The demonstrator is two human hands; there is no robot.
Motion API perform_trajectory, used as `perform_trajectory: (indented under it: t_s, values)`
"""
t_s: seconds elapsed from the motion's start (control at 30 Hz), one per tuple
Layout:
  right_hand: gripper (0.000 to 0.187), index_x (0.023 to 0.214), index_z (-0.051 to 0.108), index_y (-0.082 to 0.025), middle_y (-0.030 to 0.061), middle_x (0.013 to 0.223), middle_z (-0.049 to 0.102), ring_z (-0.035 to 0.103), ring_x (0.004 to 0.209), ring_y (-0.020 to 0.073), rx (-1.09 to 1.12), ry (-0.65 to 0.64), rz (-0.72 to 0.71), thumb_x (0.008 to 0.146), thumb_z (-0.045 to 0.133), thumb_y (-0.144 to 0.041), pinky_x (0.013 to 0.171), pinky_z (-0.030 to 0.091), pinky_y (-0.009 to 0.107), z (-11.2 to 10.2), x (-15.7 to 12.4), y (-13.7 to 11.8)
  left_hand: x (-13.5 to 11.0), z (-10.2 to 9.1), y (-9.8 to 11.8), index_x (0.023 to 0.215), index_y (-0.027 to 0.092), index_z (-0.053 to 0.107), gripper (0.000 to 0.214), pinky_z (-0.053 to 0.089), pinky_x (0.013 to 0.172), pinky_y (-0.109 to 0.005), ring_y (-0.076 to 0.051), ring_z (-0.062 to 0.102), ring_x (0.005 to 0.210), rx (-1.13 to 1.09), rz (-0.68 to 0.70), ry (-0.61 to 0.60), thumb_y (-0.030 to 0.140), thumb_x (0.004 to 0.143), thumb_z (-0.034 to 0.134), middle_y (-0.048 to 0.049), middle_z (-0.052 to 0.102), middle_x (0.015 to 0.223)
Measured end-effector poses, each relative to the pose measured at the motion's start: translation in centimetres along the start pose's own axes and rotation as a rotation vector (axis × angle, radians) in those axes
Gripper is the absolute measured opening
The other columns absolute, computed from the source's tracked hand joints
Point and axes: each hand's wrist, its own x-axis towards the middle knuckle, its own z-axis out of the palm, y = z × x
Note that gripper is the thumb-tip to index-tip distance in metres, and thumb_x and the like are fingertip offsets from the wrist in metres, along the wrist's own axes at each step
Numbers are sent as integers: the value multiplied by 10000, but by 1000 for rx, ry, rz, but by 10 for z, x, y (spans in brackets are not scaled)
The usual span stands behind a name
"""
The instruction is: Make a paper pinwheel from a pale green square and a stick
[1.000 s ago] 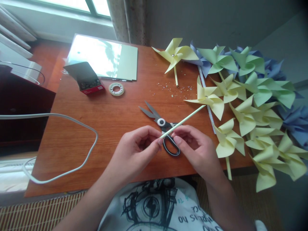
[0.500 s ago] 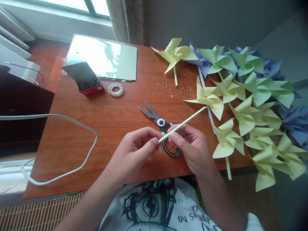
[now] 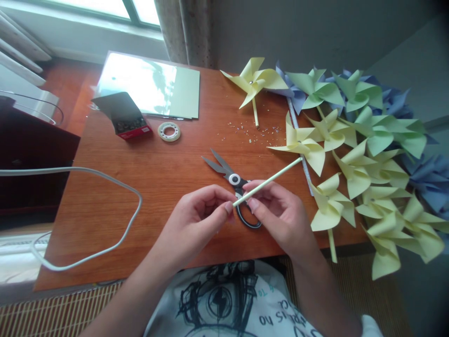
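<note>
Both hands hold a thin pale yellow paper stick (image 3: 277, 175) above the near edge of the wooden table (image 3: 147, 187). My left hand (image 3: 196, 224) pinches the stick's near end with thumb and fingers. My right hand (image 3: 277, 215) grips it a little further along, fingers closed round it. The stick slants up and to the right, its far end close to a yellow pinwheel (image 3: 301, 145). Black-handled scissors (image 3: 233, 180) lie open on the table just beyond and partly under my hands.
Many yellow, green and blue paper pinwheels (image 3: 372, 154) cover the table's right side. A red box (image 3: 124, 117), a tape roll (image 3: 169, 131) and sheets of paper (image 3: 154, 84) sit at the back left. Small scraps (image 3: 252, 131) are scattered mid-table. A white cable (image 3: 105, 182) loops over the left edge.
My right hand has slid slightly nearer my left along the stick. The stick has shifted a little; everything else stays put.
</note>
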Motion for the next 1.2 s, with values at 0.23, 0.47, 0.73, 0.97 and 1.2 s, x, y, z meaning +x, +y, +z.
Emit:
perform_trajectory:
  t_s: [0.23,0.47,0.73,0.97,1.2]
  values:
    - [223,1122,623,-177,128,1113,654,631,1051,292,-868,39,-241,901,616,-151,956,524,460,-14,-8,11,-1,-4,-3,846,149,718,66,366,500,-177,-72,488,552,-4,27,21,203,854,681,13,665,666]
    - [344,1173,597,-149,137,1118,647,635,1041,322,-1014,-8,-161,893,714,-311,941,537,486,-16,-14,20,-1,-4,-3,853,151,714,93,367,511,-194,-87,490,558,16,35,29,239,852,682,10,648,660]
    - [234,1062,667,-154,130,997,679,674,922,333,-1066,11,-123,862,670,-277,825,562,489,-7,-6,12,-4,-6,1,847,157,714,109,368,518,-192,-88,500,576,47,96,47,264,869,709,7,643,676]
    - [271,1110,663,-219,104,1130,726,725,987,259,-224,-92,141,854,718,-291,919,598,429,-34,-21,3,-12,-19,8,881,183,711,118,366,496,-181,-89,517,582,-3,161,231,281,849,768,8,644,683]
    - [374,999,670,-231,47,937,703,673,850,191,205,-134,190,766,839,-470,764,574,285,-39,-24,13,-13,-24,11,915,187,698,132,360,476,-178,-82,495,558,-33,232,259,273,851,776,-2,674,710]
